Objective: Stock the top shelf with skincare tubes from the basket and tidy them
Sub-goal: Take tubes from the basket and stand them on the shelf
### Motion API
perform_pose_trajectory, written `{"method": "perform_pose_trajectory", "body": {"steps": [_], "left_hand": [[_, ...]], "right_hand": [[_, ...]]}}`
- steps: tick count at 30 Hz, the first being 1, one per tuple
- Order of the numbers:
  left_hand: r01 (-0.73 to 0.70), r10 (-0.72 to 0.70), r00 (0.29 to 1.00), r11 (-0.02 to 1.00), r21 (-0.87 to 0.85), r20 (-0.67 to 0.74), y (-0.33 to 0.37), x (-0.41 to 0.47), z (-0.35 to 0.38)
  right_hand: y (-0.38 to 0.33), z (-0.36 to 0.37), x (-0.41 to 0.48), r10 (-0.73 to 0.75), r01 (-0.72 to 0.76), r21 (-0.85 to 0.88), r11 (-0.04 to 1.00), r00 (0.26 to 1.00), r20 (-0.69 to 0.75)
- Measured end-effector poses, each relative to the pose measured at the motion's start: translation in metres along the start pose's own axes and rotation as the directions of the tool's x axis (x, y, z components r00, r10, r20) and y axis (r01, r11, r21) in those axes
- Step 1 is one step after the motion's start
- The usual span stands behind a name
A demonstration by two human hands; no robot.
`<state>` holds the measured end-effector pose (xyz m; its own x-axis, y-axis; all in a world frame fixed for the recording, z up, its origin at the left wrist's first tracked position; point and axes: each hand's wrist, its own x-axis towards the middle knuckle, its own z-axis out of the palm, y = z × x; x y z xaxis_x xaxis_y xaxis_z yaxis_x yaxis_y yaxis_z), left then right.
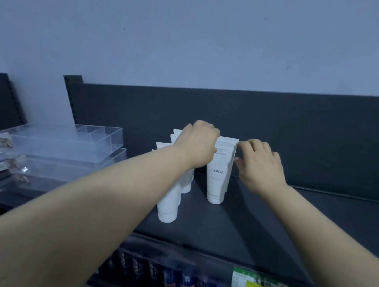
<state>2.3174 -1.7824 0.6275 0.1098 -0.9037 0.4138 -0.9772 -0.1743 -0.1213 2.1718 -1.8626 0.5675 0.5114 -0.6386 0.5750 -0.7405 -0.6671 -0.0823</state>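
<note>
I had both hands up on the top shelf point(317, 217), where the skincare tubes stood on their caps with the flat crimped ends upward, lined up front to back in two files. That way the printed face of the front tube showed towards the aisle.

My left hand point(198, 144) sat over the crimped ends at the inner side of the right row point(218, 179), fingers curled down behind them and holding the tops. My right hand point(260, 163) was half closed. Its index tip and thumb lay against the outer edge of the same tops, though I could not tell from my feed whether it pinched or only pressed. As I read it, the two hands were bracketing that row to square it up, since tubes balanced on caps topple easily.

Now the count. The left row point(168, 204) showed two bodies plainly and about four crimped tops staggered behind my wrist. The right row showed one full tube in front and at least two more edges behind it (the overlap hid any others). So I saw two rows and six or seven tubes. The basket was out of view.

Off to the left sat two clear acrylic trays point(94, 137), stacked.
</note>
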Motion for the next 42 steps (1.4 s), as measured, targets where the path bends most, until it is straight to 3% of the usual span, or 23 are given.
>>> {"method": "perform_pose_trajectory", "body": {"steps": [6, 12, 18, 23, 29, 35, 42], "left_hand": [[-0.12, 0.122, 0.993, 0.974, 0.194, 0.003, 0.036, -0.048, -0.009], [-0.199, 0.199, 0.98, 0.98, 0.023, -0.016, 0.074, -0.125, -0.021], [-0.237, 0.246, 0.963, 0.967, -0.095, 0.109, 0.126, -0.211, 0.01], [-0.173, 0.253, 0.934, 0.938, -0.299, 0.251, 0.188, -0.278, 0.028], [-0.228, 0.359, 0.875, 0.897, -0.38, 0.323, 0.258, -0.321, 0.058], [-0.171, 0.372, 0.808, 0.89, -0.423, 0.456, 0.315, -0.329, 0.101], [-0.021, 0.229, 0.725, 0.95, -0.312, 0.65, 0.352, -0.32, 0.153]], "right_hand": [[0.004, -0.02, -0.052, 0.051, -0.051, -0.007, 0.999, 0.998, 0.047], [-0.005, -0.053, -0.135, 0.066, -0.062, -0.048, 0.997, 0.995, 0.078], [0.006, -0.072, -0.26, 0.107, -0.082, -0.114, 0.99, 0.968, 0.228], [0.04, -0.086, -0.366, 0.213, -0.156, -0.175, 0.972, 0.902, 0.375], [0.084, -0.09, -0.447, 0.335, -0.247, -0.236, 0.94, 0.8, 0.497], [0.136, -0.081, -0.499, 0.389, -0.305, -0.242, 0.921, 0.703, 0.595], [0.208, -0.053, -0.511, 0.334, -0.284, -0.192, 0.939, 0.626, 0.705]]}}
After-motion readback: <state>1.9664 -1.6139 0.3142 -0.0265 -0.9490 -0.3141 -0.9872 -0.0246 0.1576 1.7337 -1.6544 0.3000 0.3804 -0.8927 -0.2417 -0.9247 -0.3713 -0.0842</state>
